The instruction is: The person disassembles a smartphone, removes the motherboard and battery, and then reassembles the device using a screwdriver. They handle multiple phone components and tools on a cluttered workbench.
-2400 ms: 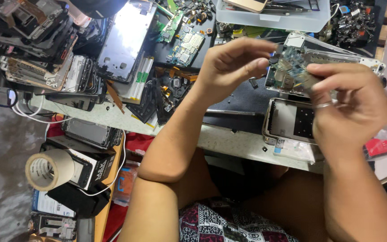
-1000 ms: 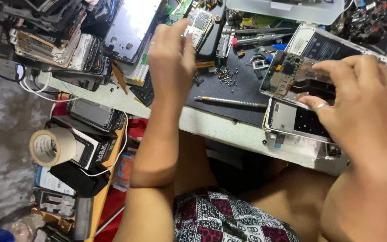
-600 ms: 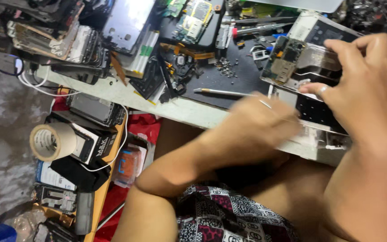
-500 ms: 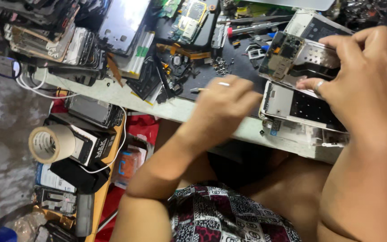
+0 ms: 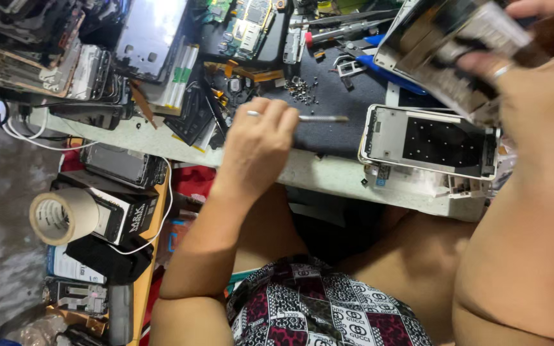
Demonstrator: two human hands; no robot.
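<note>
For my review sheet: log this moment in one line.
left hand: on thin metal tool | right hand: holds opened phone | white phone frame: on mat

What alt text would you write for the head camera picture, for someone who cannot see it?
Seen from above, a person's left hand grips a thin metal tool over a dark work mat, while the right hand holds up an opened phone body. A white phone frame lies on the cluttered repair bench, with a tape roll lower left.

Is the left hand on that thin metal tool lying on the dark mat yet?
Touching. The head view shows the left hand with its fingers curled over the handle end of the thin metal tool, no gap between them.
</note>
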